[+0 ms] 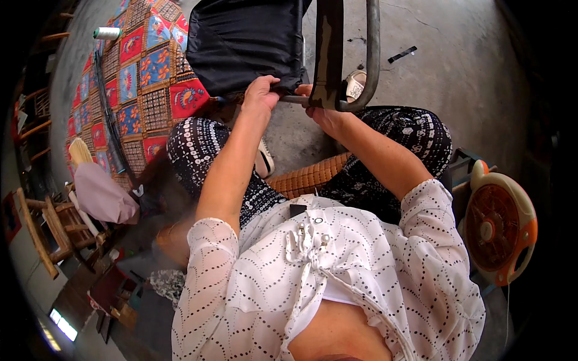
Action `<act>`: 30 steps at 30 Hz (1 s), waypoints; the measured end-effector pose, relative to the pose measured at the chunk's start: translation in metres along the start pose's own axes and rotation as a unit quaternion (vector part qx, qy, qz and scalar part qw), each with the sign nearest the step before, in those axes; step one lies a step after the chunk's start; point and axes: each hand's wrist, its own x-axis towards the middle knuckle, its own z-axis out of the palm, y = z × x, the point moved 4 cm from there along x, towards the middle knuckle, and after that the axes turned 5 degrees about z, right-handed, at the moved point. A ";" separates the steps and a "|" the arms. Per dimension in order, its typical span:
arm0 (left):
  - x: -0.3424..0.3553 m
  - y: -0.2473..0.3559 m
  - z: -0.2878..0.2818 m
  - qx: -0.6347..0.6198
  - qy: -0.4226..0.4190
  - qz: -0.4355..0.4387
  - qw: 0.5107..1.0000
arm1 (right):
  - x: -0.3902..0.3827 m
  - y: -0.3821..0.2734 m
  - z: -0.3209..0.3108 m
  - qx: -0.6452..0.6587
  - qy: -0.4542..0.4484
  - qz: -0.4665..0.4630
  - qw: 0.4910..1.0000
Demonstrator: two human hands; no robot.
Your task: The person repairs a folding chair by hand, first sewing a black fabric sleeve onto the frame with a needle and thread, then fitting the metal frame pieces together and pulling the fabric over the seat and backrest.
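Observation:
A grey metal tube frame [373, 48] stands before my knees, with shiny black fabric [244, 48] stretched over its left part. A flat dark strip, worn to brown in the middle [328, 51], runs along the frame's right side. My left hand [260, 95] is closed at the near right corner of the black fabric, fingers bent over its edge. Close by, my right hand [325, 117] grips the short cross tube [294, 100] from the right. The strip covers part of that hand, and the fingertips show beside the tube.
Patterned red and blue cloth [141, 90] lies at the left, bearing a thread spool [107, 33] and long dark strips [108, 120]. An orange and cream fan [500, 222] stands at the right. Wooden chairs [60, 228] are at far left. A black piece [402, 55] lies on the floor.

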 end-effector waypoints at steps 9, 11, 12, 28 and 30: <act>-0.030 0.016 0.008 0.291 -0.045 0.040 0.955 | -0.003 -0.007 0.005 -0.057 0.044 0.014 0.997; -0.022 0.013 0.005 0.238 -0.051 0.050 0.969 | -0.004 -0.006 0.006 -0.012 0.012 0.012 1.000; -0.018 0.011 0.004 0.210 -0.054 0.055 0.975 | -0.005 -0.006 0.007 0.009 -0.003 0.011 1.000; -0.019 0.026 0.007 0.261 -0.035 0.049 0.964 | -0.002 -0.014 0.010 -0.027 -0.079 0.070 0.994; -0.021 0.031 0.011 0.263 -0.031 0.056 0.963 | 0.020 -0.006 0.004 0.038 -0.128 0.145 0.980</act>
